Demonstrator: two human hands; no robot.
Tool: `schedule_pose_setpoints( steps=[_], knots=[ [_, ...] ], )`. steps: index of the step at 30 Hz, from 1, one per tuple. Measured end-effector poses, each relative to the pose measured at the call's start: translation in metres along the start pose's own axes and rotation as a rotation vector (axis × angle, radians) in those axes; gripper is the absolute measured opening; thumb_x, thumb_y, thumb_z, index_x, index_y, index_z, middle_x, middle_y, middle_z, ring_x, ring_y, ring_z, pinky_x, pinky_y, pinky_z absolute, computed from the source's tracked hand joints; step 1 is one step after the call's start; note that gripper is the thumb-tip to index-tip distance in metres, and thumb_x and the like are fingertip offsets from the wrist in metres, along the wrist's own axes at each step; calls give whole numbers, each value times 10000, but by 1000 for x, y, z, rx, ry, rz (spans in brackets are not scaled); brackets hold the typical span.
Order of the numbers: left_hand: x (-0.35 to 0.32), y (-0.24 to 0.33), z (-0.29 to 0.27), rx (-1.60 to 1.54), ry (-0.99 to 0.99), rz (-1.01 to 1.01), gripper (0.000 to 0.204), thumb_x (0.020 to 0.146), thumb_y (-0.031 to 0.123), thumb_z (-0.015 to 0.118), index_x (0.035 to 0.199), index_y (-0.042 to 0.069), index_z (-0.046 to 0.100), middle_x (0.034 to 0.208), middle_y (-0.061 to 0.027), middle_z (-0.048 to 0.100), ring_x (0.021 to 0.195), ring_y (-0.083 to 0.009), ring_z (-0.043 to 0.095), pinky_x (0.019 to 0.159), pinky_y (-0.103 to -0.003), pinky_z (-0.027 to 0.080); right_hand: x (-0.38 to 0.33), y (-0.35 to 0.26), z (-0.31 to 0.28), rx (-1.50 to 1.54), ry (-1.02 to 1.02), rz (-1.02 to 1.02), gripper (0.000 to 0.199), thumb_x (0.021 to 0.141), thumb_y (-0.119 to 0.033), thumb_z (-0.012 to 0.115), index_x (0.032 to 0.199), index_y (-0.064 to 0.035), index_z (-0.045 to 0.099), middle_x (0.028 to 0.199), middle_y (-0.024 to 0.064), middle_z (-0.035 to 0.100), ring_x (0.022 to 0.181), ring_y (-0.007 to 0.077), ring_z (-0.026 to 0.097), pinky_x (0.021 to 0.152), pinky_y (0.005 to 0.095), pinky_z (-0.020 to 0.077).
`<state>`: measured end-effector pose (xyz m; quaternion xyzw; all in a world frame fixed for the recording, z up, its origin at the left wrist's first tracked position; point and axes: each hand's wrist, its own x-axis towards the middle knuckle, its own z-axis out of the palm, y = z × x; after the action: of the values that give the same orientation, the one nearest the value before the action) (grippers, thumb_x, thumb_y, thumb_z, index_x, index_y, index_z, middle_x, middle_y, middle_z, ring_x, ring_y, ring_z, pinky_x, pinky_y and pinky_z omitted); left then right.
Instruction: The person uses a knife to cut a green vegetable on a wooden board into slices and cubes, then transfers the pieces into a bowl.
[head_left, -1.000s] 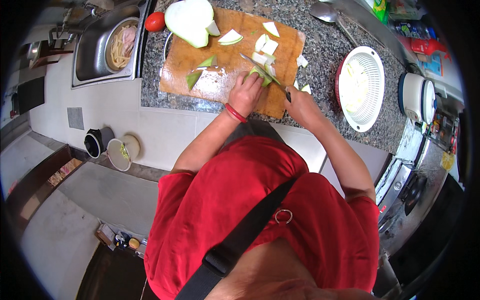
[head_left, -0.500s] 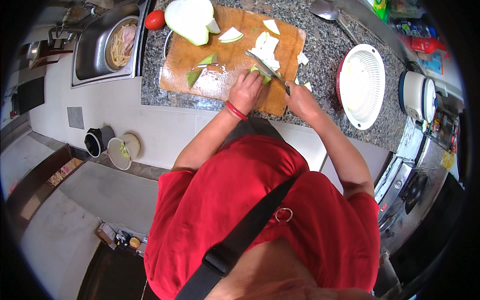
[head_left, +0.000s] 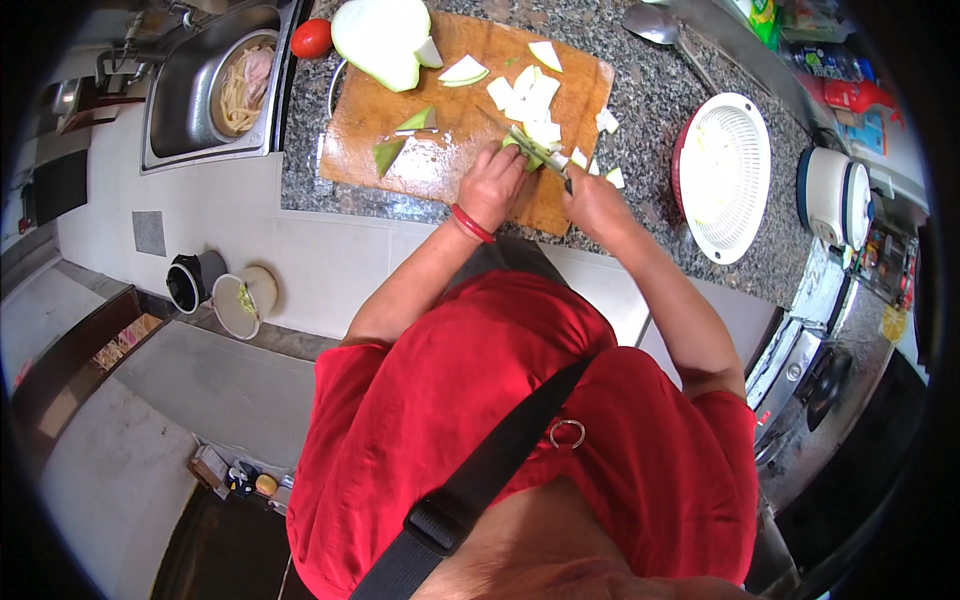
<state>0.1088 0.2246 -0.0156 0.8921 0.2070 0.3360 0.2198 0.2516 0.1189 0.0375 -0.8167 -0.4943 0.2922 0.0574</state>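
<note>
Green-skinned gourd piece [head_left: 527,157] lies near the board's [head_left: 450,165] front edge, mostly hidden under the pressing left hand [head_left: 493,185]; the right hand [head_left: 592,203] grips a knife [head_left: 520,138], handle concealed.

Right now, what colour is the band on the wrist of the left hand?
Red. The wrist band shows best in the head view.

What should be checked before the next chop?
1. Left hand holds the gourd piece steady: ok.
2. Left fingertips away from the knife blade: cannot tell, they sit very close.
3. Right hand has a firm grip on the handle: ok.
4. Piece lies on the cutting board: ok.
5. Room for cut bits: ok, bare board beside them.
</note>
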Motion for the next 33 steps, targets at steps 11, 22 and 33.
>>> schedule_pose_setpoints(
  steps=[11, 22, 33],
  knots=[
    [-3, 1, -2, -19, 13, -11, 256, 673, 47, 683, 919, 3, 629, 975, -117, 591, 949, -300, 561, 781, -344, 496, -29, -15, -32, -8, -92, -33, 291, 827, -154, 544, 1017, 64, 512, 789, 270, 614, 796, 417, 608, 724, 490, 481],
    [-4, -2, 0, -10, 27, 21, 258, 672, 50, 692, 917, 3, 629, 976, -112, 593, 947, -297, 558, 790, -337, 487, -23, -23, -35, 74, -93, 21, 234, 814, -128, 543, 975, 40, 516, 823, 281, 611, 834, 432, 597, 753, 501, 467],
    [-7, -3, -2, 12, -12, 37, 267, 680, 75, 690, 932, 6, 633, 992, -108, 591, 962, -302, 556, 780, -339, 494, -1, -13, -6, 0, -51, -4, 270, 806, -110, 517, 1034, 36, 515, 854, 276, 616, 826, 425, 601, 755, 493, 476]
  ],
)
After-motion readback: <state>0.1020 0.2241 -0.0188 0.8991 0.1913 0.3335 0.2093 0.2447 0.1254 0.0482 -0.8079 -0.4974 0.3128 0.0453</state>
